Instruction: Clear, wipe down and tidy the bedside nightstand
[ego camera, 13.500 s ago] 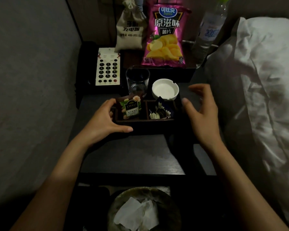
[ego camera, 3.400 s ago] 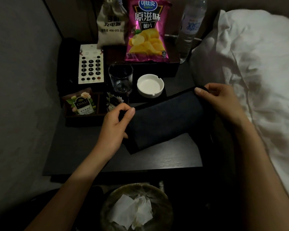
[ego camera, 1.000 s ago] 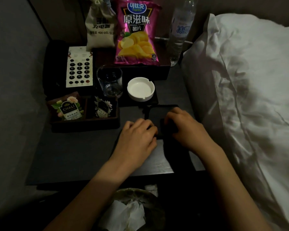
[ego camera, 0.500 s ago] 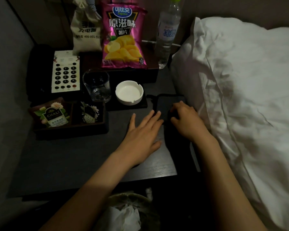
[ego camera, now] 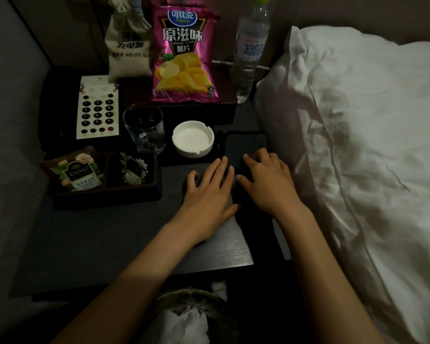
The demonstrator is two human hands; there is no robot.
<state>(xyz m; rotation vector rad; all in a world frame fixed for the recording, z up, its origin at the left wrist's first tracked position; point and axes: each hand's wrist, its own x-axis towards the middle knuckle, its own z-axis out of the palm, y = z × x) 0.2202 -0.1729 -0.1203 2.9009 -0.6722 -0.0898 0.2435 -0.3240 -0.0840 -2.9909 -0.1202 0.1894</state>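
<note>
A: What has changed on the dark wooden nightstand bench [ego camera: 109, 234]?

B: About 3 seconds back the dark folded wiping cloth [ego camera: 246, 145] was held up, stretched between both hands. Now it lies flat on the bench's right side, just beside the round white ceramic ashtray [ego camera: 193, 139]. The left hand [ego camera: 209, 192] has gone from curled fingers a second ago to a spread, flat grip, palm down at the cloth's left edge. The right hand [ego camera: 268, 181] presses on the cloth with bent fingers; whether it is pinching fabric, I cannot tell in this dim light.

A: And for the task?

B: I judge the wiping is under way on the right front of the bench. The dark wooden 2-compartment tray [ego camera: 104, 192] sat in the middle 13.5 seconds ago and now stands at the left, so that patch is freed for the cloth. The clearing looks unfinished.

A: What is in the containers?

B: The tray's left compartment holds a green CHALI tea sachet [ego camera: 81, 173], the right one a dark floral sachet [ego camera: 133, 170]. The clear glass tumbler [ego camera: 144, 129] looks empty, and so does the ashtray. The round woven wastebasket [ego camera: 184, 316] below the bench edge holds crumpled white tissue. Behind stand a pink crisp bag [ego camera: 184, 55], a clear plastic water bottle [ego camera: 250, 50] and a beige drawstring pouch [ego camera: 128, 45].
</note>
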